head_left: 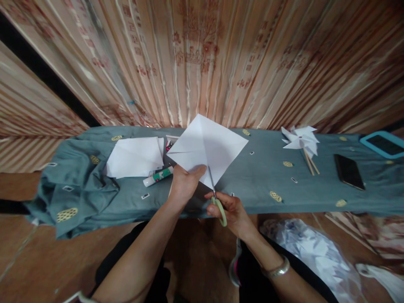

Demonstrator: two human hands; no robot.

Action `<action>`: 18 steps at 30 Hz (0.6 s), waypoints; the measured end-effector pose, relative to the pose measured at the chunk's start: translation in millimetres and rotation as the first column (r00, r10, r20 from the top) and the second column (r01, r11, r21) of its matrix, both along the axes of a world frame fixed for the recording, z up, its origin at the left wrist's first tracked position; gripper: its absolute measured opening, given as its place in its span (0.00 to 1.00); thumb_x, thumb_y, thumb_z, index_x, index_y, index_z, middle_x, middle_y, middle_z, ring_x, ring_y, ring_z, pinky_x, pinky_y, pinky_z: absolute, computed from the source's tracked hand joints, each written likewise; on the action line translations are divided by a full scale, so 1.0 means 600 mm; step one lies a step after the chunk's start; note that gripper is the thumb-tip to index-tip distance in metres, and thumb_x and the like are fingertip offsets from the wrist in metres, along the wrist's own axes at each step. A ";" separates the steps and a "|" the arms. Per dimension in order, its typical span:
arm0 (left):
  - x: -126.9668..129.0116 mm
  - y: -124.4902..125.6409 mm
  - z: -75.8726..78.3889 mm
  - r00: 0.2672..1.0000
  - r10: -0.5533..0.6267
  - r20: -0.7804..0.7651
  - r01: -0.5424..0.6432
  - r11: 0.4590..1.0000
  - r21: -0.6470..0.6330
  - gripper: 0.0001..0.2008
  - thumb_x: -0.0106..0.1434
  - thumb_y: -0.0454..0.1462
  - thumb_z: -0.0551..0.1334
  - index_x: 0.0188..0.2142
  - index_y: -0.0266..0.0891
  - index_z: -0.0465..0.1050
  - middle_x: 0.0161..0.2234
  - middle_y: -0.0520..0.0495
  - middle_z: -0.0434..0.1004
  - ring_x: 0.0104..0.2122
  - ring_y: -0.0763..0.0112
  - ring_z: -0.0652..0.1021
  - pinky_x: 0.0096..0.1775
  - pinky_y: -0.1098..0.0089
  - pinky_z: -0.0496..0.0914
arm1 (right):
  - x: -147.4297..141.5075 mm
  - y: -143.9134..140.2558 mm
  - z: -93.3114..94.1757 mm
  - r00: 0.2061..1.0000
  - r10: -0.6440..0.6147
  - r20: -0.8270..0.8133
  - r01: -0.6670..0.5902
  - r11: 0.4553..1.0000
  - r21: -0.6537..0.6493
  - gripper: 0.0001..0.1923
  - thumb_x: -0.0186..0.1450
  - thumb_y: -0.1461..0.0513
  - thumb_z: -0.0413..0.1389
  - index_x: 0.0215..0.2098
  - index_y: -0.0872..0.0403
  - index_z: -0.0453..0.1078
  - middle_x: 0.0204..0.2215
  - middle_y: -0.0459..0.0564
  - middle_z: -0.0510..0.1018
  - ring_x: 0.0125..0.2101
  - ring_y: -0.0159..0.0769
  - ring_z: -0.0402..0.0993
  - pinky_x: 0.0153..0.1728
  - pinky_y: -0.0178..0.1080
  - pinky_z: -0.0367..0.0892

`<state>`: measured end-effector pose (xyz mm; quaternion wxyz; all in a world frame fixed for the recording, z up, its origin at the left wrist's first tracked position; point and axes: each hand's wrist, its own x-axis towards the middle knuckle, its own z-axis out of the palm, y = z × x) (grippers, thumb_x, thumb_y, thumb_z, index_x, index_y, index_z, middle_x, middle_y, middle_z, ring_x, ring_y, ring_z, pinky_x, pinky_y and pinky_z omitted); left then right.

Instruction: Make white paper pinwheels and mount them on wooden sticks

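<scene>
White sheet, a single square, is sitting between the two hands at about the middle of the bench, its near corner pointing toward the bench's near edge. I am seeing the left hand pinching it near that corner, thumb lying on top and the other fingers going out of sight underneath. The right hand is grasping one pair of scissors, fingers wrapping the pale green handles, and the blades are crossing the sheet just right of the left thumb; how far they are parting, I cannot tell. One silver bracelet is circling the right wrist.

On the floor, before the bench's near edge, I am making out one clear plastic bag holding white pieces. Left of the sheet, one glue stick is lying just beside the left hand, and beyond it one paper pile is resting toward the left end, its sheets overlapping too much for counting. One small box is showing partly under the sheet's left corner.

Toward the right end, one black phone is lying flat. White pinwheels with two sticks are resting near the far edge, their heads overlapping. One blue-framed tablet is occupying the far right corner. Behind the far edge, a patterned curtain is hanging.
</scene>
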<state>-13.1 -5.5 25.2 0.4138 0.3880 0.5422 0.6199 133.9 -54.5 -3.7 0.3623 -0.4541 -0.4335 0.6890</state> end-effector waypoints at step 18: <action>0.001 -0.003 -0.018 0.994 -0.034 -0.106 0.035 0.999 0.004 0.17 0.48 0.38 0.68 0.38 0.36 0.75 0.39 0.44 0.81 0.38 0.61 0.79 0.42 0.64 0.72 | 0.001 0.004 0.011 0.999 -0.043 -0.034 0.040 0.996 -0.086 0.25 0.38 0.54 0.73 0.32 0.54 0.75 0.18 0.40 0.75 0.19 0.26 0.68 0.23 0.32 0.64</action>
